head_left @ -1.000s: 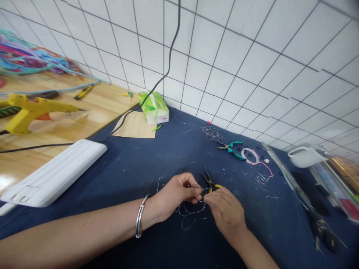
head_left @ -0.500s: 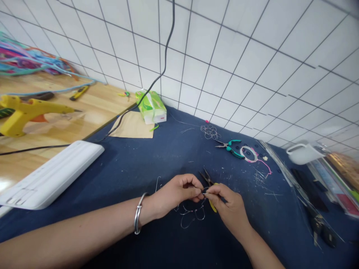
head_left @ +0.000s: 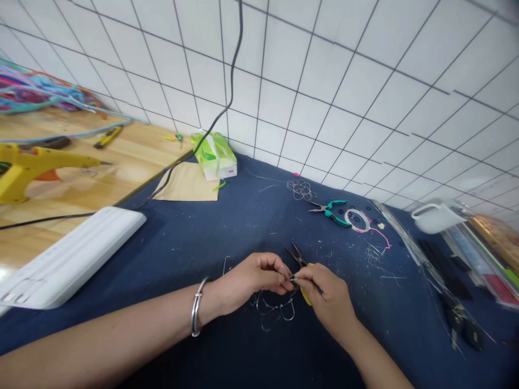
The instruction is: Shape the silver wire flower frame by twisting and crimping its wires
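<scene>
My left hand [head_left: 261, 278], with a silver bangle [head_left: 196, 307] on its wrist, is closed in a pinch on thin wire. Close against its fingertips, my right hand [head_left: 326, 289] pinches the same piece. A looped silver wire [head_left: 279, 308] with small beads hangs below the fingers over the dark cloth. The exact spot between the fingertips is too small to make out. Partly behind my right hand lie yellow-handled pliers [head_left: 297, 255], their jaws pointing away from me.
Teal pliers [head_left: 329, 208], a wire coil [head_left: 300, 189] and a white ring spool [head_left: 357, 220] lie farther back. At left are a white power strip [head_left: 77, 254], a yellow glue gun [head_left: 40, 165] and a tissue pack [head_left: 214, 156]. A white mug [head_left: 438, 217] stands at right.
My fingertips have drawn slightly closer together, and the wire loops below them have shifted a little. The whole view has moved slightly.
</scene>
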Demonstrator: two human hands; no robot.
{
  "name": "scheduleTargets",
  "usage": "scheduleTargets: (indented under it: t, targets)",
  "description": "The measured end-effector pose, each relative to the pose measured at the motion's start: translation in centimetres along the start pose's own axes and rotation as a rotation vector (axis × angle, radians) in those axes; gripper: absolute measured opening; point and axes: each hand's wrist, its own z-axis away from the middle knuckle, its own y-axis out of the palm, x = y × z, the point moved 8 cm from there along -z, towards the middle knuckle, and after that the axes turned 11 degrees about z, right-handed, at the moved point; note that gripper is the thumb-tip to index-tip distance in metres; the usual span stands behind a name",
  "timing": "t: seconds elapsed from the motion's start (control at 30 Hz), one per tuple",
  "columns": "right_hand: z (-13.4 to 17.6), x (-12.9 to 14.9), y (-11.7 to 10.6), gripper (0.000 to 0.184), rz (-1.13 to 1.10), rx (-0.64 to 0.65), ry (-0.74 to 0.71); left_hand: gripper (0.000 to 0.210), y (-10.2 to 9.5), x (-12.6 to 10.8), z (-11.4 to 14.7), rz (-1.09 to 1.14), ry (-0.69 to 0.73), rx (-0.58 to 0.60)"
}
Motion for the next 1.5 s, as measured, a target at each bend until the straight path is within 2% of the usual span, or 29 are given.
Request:
scheduleTargets:
  t: [0.27, 0.5, 0.77, 1.0, 1.17, 1.33, 1.5]
  targets:
    - [0.3, 1.3, 0.4, 0.018, 0.118, -0.044, -0.245, 0.016, -0.9, 0.7, -0.4, 0.025, -0.039, -0.063]
    - [0.7, 1.7, 0.6, 0.022, 0.157, -0.063, -0.337, 0.015, -1.0, 0.8, -0.5, 0.027, -0.066, -0.035]
    - [0.5, 1.9, 0.5, 0.015, 0.123, -0.049, -0.273, 0.018, -0.9, -0.2, -0.3, -0.017, 0.031, -0.046]
    - [0.3, 1.5, 0.3, 0.011, 0.040, -0.036, -0.185, 0.017, -1.1, 0.6, -0.5, 0.023, -0.047, -0.034]
    - [0.2, 1.4, 0.7, 0.010, 0.014, 0.000, -0.137, 0.013, -1.2, 0.6, -0.5, -0.015, -0.053, -0.046]
    - [0.7, 2.1, 0.9, 0.019, 0.109, -0.025, -0.242, 0.010, -1.3, 0.7, -0.5, -0.020, -0.043, -0.060]
    - [1.1, 1.8, 0.9, 0.025, 0.171, -0.066, -0.181, 0.008, -1.5, 0.3, -0.6, -0.047, 0.051, -0.142]
